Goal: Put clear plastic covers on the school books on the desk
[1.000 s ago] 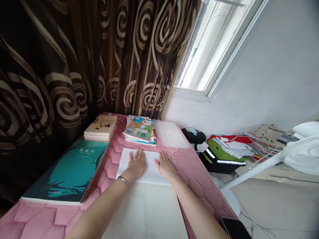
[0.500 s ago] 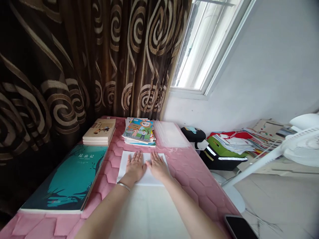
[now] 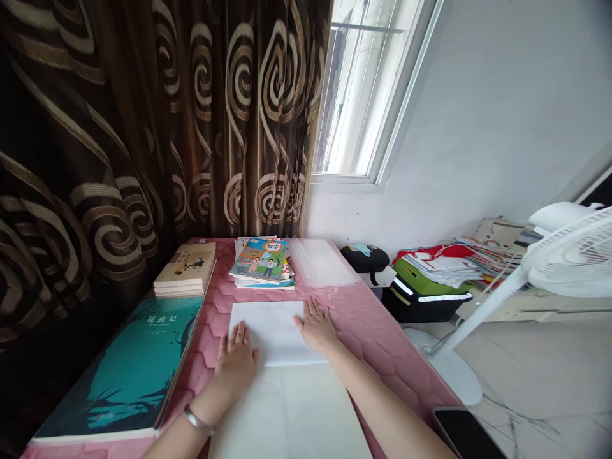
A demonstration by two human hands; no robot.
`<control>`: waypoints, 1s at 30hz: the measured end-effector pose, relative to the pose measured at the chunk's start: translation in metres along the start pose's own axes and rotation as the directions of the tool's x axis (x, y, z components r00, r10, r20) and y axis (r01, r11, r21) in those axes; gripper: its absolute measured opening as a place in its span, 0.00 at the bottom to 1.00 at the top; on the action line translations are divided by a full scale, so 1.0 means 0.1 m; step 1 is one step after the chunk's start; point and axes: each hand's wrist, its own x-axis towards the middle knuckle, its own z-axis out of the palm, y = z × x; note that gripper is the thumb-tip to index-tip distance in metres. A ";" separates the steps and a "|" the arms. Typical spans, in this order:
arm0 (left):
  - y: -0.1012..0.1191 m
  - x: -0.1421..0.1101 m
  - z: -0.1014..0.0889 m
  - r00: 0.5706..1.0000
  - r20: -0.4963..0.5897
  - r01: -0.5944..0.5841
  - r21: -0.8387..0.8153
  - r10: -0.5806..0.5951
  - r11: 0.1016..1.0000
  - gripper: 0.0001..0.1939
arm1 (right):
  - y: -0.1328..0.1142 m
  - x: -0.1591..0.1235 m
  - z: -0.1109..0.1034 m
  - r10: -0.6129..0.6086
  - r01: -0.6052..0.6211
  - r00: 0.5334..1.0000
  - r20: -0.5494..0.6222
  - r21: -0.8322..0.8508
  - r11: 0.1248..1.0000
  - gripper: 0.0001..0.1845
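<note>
In the head view, a white sheet (image 3: pixel 272 335) is seen lying flat on the pink quilted cover (image 3: pixel 377 350), between and partly under two bare hands. Its left edge is covered by the left hand (image 3: pixel 238 362), which is laid palm down, with the fingers slightly spread and the thumb held out over the paper; nothing is pinched. A silver bracelet (image 3: pixel 197 422) is worn on that wrist. The right edge of the sheet is covered by the right hand (image 3: pixel 319 326), also palm down, its fingers loosely fanned and its thumb turned inward onto the white surface. A larger pale sheet (image 3: pixel 291 414) is seen along the near edge of the white one; whether the two overlap cannot be told. To the left, a large teal book (image 3: pixel 129 370) is placed just beside a stack of tan books (image 3: pixel 184 268). Beyond the white sheet, a pile of colourful books (image 3: pixel 261 261) is set next to clear plastic sheets (image 3: pixel 325 262). A dark-screened phone (image 3: pixel 466 433) is seen at the near right, and a white fan (image 3: pixel 568 255) is stood on the floor beyond it.
</note>
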 end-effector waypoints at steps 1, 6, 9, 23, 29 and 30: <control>0.03 -0.10 0.02 0.999 -0.014 -0.049 -0.003 0.049 0.999 0.30 | -0.01 0.00 -0.02 0.011 -0.010 1.000 0.008 -0.007 1.000 0.38; 0.11 -0.33 0.13 0.969 -0.227 -0.101 0.014 0.102 0.995 0.27 | -0.40 -0.07 -0.10 -0.102 0.103 0.989 -0.106 0.000 0.995 0.29; 0.08 -0.32 0.17 0.947 -0.296 -0.127 0.013 0.126 0.992 0.26 | -0.88 -0.12 -0.08 -0.199 0.230 0.957 -0.213 0.132 0.964 0.25; 0.05 -0.28 0.23 0.980 -0.170 -0.126 -0.122 0.104 0.985 0.31 | -1.72 0.67 -0.13 -0.068 0.094 0.991 -0.115 0.237 0.967 0.23; 0.05 -0.31 0.14 0.987 -0.133 -0.112 -0.134 0.094 0.985 0.31 | -1.65 0.38 0.03 -0.196 0.234 0.966 -0.167 0.252 0.939 0.21; 0.06 -0.31 0.12 0.989 -0.122 -0.104 -0.138 0.088 0.985 0.31 | -1.62 0.32 0.05 -0.219 0.253 0.964 -0.154 0.260 0.932 0.24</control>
